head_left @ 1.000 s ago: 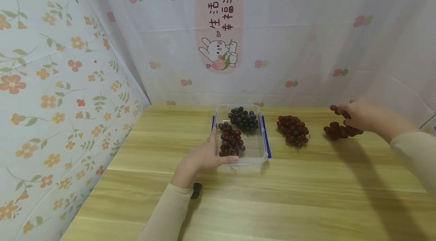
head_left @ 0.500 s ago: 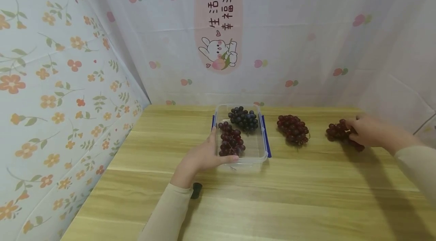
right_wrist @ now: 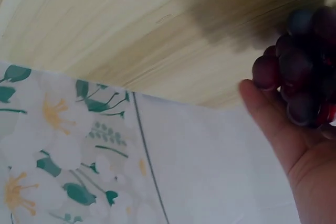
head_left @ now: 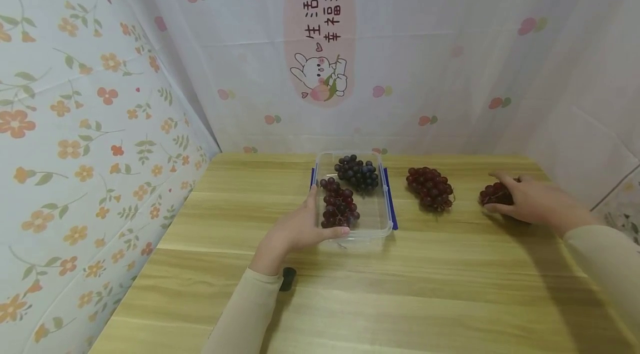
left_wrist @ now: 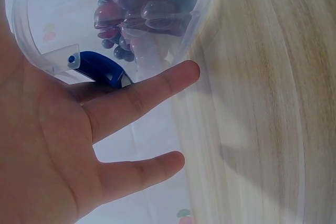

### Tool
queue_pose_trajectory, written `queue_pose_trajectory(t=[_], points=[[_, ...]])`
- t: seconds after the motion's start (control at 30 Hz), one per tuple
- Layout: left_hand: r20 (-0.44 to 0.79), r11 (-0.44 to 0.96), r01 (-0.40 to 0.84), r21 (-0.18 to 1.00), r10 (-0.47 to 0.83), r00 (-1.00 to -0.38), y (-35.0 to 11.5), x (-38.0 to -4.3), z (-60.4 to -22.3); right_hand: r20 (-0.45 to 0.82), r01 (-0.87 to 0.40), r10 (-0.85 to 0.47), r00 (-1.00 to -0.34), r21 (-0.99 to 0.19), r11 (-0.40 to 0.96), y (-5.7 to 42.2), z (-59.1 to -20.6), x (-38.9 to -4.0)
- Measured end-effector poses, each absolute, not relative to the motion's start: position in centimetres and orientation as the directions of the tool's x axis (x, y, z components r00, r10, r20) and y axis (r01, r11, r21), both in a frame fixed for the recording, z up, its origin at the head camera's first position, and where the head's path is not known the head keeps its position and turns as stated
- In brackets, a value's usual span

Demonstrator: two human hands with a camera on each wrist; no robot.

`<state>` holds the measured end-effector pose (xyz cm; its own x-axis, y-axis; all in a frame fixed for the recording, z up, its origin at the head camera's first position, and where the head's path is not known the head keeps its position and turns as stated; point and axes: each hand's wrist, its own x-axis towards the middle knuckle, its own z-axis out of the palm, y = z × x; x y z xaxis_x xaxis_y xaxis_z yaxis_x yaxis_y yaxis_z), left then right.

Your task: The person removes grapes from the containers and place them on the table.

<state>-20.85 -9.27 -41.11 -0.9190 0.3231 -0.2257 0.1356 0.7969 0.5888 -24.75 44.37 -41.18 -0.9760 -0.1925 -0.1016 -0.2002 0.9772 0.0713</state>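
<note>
My left hand (head_left: 295, 229) rests against the near left corner of a clear plastic food container (head_left: 372, 220). Its thumb lies over the near rim. In the left wrist view, two fingers (left_wrist: 139, 100) stretch out straight beside a blue latch (left_wrist: 100, 69). Inside the container are a dark red bunch of grapes (head_left: 340, 204) and a blackish bunch of grapes (head_left: 356, 172). At the right, my right hand (head_left: 537, 204) spans a red bunch of grapes (head_left: 495, 193) on the table, thumb and fingers around it. Part of that bunch is hidden under the hand.
Another red bunch of grapes (head_left: 430, 188) lies between the container and my right hand. A small dark green object (head_left: 288, 279) sits beside my left forearm. Patterned cloth (head_left: 430, 65) hangs behind the wooden table (head_left: 400, 293) and along its sides.
My right hand has come down from above the rightmost bunch and now spreads around it. Its end that was raised by the fingers is down. The left hand and the container stay put.
</note>
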Motion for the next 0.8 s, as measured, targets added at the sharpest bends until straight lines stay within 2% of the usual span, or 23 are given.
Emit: queue_pose_trajectory(t=[0.17, 0.3, 0.67, 0.8], points=[[-0.223, 0.789, 0.138, 0.599, 0.331, -0.917, -9.2, -20.9, -41.0, -0.095, -0.23, -0.223, -0.97, 0.075, 0.97, 44.5, -41.7, -24.9], [-0.22, 0.787, 0.144, 0.6, 0.336, -0.916, -9.3, -20.9, -41.0, -0.091, -0.209, -0.206, -0.974, 0.024, 0.978, 44.8, -41.9, -25.1], [-0.216, 0.791, 0.15, 0.593, 0.336, -0.917, -9.2, -20.9, -41.1, -0.045, 0.006, 0.0, -0.999, -0.126, 0.992, 45.4, -41.7, -24.7], [-0.214, 0.796, 0.151, 0.587, 0.333, -0.918, -9.2, -21.0, -41.2, -0.019, 0.043, 0.041, -0.999, -0.122, 0.992, 44.3, -41.9, -24.7]])
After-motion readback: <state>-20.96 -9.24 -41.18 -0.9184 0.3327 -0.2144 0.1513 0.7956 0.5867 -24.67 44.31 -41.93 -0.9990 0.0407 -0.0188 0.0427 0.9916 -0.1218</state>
